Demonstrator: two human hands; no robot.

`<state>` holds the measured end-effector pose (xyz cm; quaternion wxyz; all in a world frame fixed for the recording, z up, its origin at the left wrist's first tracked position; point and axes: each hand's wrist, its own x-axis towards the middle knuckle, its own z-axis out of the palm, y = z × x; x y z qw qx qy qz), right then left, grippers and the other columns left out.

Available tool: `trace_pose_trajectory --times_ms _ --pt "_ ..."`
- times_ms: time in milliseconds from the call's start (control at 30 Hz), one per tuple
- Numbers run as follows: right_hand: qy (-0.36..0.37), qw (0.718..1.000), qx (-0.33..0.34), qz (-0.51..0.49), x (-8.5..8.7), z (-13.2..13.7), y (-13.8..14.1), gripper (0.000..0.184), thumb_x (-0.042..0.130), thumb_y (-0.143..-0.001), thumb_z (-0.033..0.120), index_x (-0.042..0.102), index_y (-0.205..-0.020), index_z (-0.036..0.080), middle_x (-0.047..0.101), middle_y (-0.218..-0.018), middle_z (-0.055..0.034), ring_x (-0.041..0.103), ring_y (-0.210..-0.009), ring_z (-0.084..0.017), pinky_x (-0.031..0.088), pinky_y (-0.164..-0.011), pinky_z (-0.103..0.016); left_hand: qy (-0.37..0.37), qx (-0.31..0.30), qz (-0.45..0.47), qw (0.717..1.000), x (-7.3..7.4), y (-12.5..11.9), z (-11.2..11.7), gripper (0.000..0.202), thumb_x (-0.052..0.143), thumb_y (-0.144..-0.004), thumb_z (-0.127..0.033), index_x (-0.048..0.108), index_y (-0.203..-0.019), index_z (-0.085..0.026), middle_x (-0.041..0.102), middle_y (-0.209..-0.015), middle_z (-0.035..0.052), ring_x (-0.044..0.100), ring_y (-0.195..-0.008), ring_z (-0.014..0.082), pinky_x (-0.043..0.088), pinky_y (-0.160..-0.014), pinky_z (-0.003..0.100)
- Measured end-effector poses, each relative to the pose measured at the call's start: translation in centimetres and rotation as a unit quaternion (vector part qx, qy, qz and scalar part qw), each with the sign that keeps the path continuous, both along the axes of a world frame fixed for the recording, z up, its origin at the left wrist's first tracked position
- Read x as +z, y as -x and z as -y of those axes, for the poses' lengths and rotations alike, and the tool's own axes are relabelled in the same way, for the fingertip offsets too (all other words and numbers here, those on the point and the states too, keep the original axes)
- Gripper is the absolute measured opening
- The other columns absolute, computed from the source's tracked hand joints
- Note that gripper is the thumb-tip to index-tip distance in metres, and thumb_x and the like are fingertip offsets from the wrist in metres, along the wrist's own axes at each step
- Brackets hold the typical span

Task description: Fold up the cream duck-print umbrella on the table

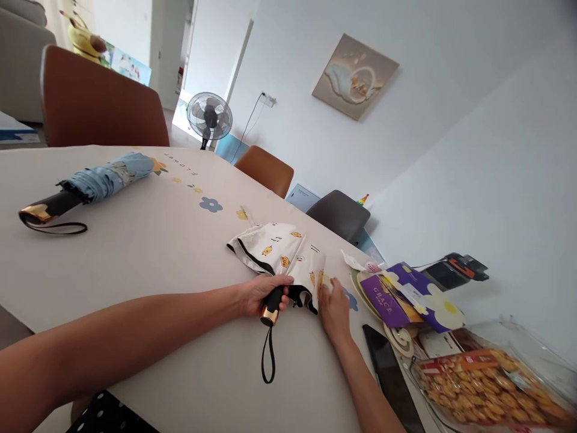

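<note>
A white folding umbrella [288, 243] printed with small yellow cartoon figures lies loosely gathered on the table, its black-edged fabric spread out. My left hand [267, 294] is closed around its black handle, which has a gold end and a black wrist loop hanging toward me. At the right edge of the fabric is my right hand [334, 310], its fingers bent against the cloth; whether they pinch it is hard to see. Off to the left rests a blue umbrella [110, 177], folded up, with a black and gold handle and a strap.
The white table [189, 355] has printed flowers. On the right are a black phone [390, 376], a purple box [387, 304] and a clear container of biscuits [491, 385]. Beyond the table stand chairs [103, 99] and a fan [210, 117].
</note>
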<state>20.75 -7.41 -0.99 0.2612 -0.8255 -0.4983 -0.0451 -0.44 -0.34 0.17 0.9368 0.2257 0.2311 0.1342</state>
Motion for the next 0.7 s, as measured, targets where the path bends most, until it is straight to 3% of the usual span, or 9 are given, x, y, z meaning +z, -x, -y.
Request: trace_pose_trajectory --times_ms 67,133,267,367,433,600,700 --pt "0.081 0.996 0.033 0.009 -0.9 0.1 -0.5 0.043 0.018 -0.088 0.038 0.055 -0.093 0.017 0.058 -0.105 -0.014 0.051 -0.104 -0.027 0.038 -0.085 -0.039 -0.001 0.011 0.009 1.0 -0.2 -0.1 0.0 0.021 0.065 -0.073 -0.025 0.048 -0.071 -0.013 0.046 -0.06 -0.0029 0.044 -0.045 0.0048 0.038 -0.038 0.016" --pt "0.118 0.992 0.034 0.017 -1.4 0.0 -0.7 0.042 0.016 -0.089 0.032 0.056 -0.092 0.018 0.059 -0.104 -0.0123 0.053 -0.102 -0.025 0.038 -0.084 -0.037 -0.002 0.016 0.015 1.0 -0.4 -0.1 0.0 0.021 0.067 -0.071 -0.024 0.049 -0.073 -0.013 0.047 -0.062 -0.0029 0.044 -0.046 0.0044 0.037 -0.038 0.016" --pt "0.152 0.987 0.001 0.049 -1.8 -0.1 -0.9 0.045 0.018 -0.089 0.028 0.049 -0.118 0.013 0.047 -0.129 -0.0144 0.039 -0.122 -0.025 0.029 -0.097 -0.041 -0.009 0.005 0.015 1.0 -0.5 -0.1 0.0 0.023 0.067 -0.071 -0.026 0.048 -0.07 -0.012 0.045 -0.063 -0.0032 0.044 -0.047 0.0035 0.037 -0.038 0.015" --pt "0.195 0.979 -0.022 0.049 -2.1 -0.1 -0.9 0.052 0.017 -0.09 0.032 0.034 -0.134 0.009 0.029 -0.143 -0.0137 0.02 -0.134 -0.025 0.017 -0.105 -0.045 -0.009 0.002 0.005 1.0 -0.4 -0.1 0.0 0.024 0.065 -0.073 -0.027 0.047 -0.069 -0.012 0.044 -0.063 -0.0033 0.043 -0.047 0.0031 0.037 -0.038 0.014" --pt "0.215 0.975 -0.027 0.04 -2.2 -0.2 -0.9 0.057 0.017 -0.09 0.038 0.028 -0.138 0.009 0.023 -0.146 -0.0122 0.015 -0.135 -0.025 0.014 -0.106 -0.045 -0.01 0.003 0.002 1.0 -0.4 -0.1 0.0 0.024 0.064 -0.073 -0.028 0.047 -0.068 -0.012 0.044 -0.062 -0.0032 0.043 -0.046 0.003 0.036 -0.038 0.014" --pt "0.217 0.976 -0.027 0.02 -2.2 -0.2 -0.8 0.065 0.018 -0.089 0.047 0.025 -0.14 0.008 0.02 -0.147 -0.0119 0.011 -0.136 -0.024 0.01 -0.108 -0.044 -0.02 -0.016 0.001 1.0 -0.7 -0.3 -0.2 0.026 0.065 -0.072 -0.031 0.047 -0.069 -0.013 0.044 -0.062 -0.0028 0.044 -0.046 0.0035 0.037 -0.038 0.014" --pt "0.166 0.986 -0.009 -0.013 -2.1 0.1 -1.1 0.063 0.023 -0.088 0.046 0.03 -0.138 0.01 0.026 -0.145 -0.0127 0.016 -0.135 -0.025 0.01 -0.107 -0.047 -0.019 -0.011 -0.001 1.0 -0.7 -0.2 -0.2 0.025 0.065 -0.073 -0.03 0.047 -0.068 -0.013 0.044 -0.062 -0.0028 0.043 -0.046 0.0034 0.037 -0.038 0.014"
